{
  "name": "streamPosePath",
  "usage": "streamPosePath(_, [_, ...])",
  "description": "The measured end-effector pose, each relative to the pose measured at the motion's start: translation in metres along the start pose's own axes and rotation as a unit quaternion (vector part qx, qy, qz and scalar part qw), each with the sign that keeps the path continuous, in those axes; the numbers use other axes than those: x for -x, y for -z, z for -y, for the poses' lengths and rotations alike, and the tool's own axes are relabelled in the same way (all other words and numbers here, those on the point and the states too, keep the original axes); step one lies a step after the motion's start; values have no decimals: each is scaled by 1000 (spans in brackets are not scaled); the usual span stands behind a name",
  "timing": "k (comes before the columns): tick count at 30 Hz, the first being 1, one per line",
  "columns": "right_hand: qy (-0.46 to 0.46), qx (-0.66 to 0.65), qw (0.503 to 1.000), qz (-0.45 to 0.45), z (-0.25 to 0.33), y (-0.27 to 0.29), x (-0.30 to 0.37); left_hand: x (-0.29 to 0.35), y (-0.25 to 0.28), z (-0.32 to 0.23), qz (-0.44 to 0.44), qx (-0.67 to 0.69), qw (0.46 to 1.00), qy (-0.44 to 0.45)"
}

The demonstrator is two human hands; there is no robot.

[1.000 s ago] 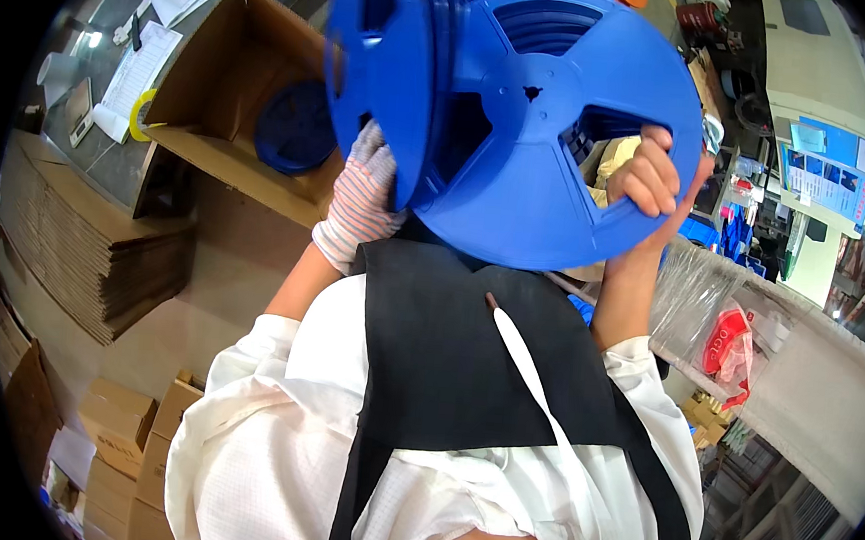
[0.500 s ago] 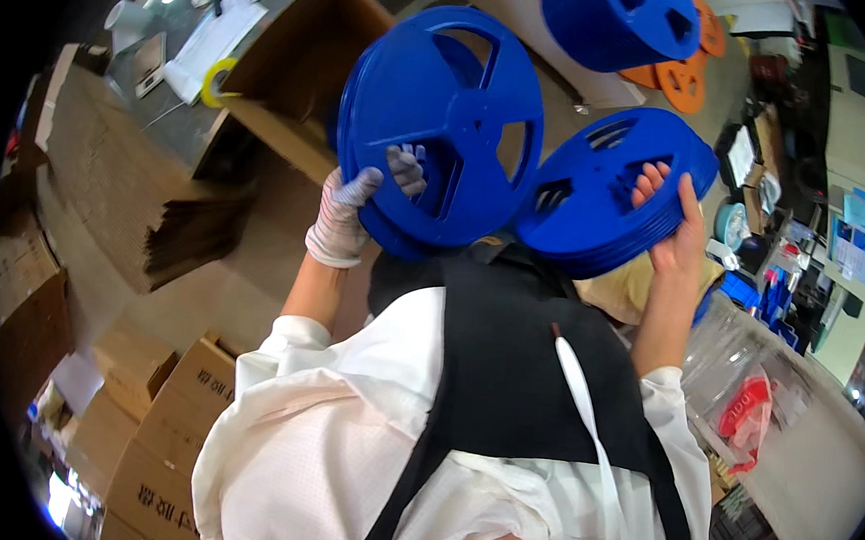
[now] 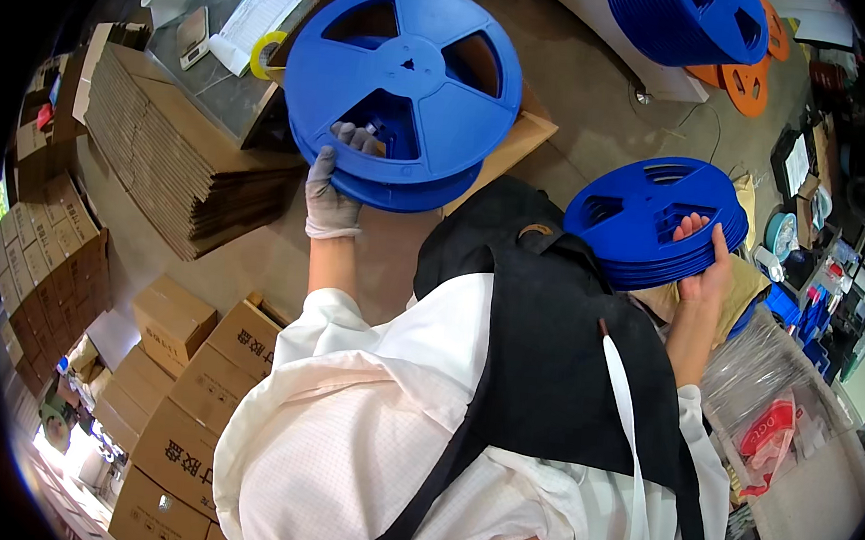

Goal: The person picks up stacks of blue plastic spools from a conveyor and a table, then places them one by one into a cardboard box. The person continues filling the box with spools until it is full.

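My gloved left grip (image 3: 334,191) grasps the left reels (image 3: 416,78), fingers showing through a window of the blue discs, thumb at their rim; they are in front of the box (image 3: 523,151), hiding most of it, near the desk (image 3: 209,94). My bare right grip (image 3: 702,267) clasps the right reels (image 3: 646,230), a tilted blue stack beside my apron (image 3: 587,351), fingers curled into a window.
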State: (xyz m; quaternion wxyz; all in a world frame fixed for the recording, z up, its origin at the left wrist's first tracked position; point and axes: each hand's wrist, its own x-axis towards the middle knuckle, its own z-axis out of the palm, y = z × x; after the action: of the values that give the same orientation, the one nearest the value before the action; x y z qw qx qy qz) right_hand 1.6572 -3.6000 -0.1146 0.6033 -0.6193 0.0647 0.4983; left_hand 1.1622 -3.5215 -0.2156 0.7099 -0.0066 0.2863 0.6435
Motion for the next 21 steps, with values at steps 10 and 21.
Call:
streamPosePath(10, [5,25,999,-34,-12,-3,15,-157,63,106,-251,-279,924,70])
streamPosePath(21, [30,34,999,-5,-10,-17,33,-118,95,79,-390,-574,693,196])
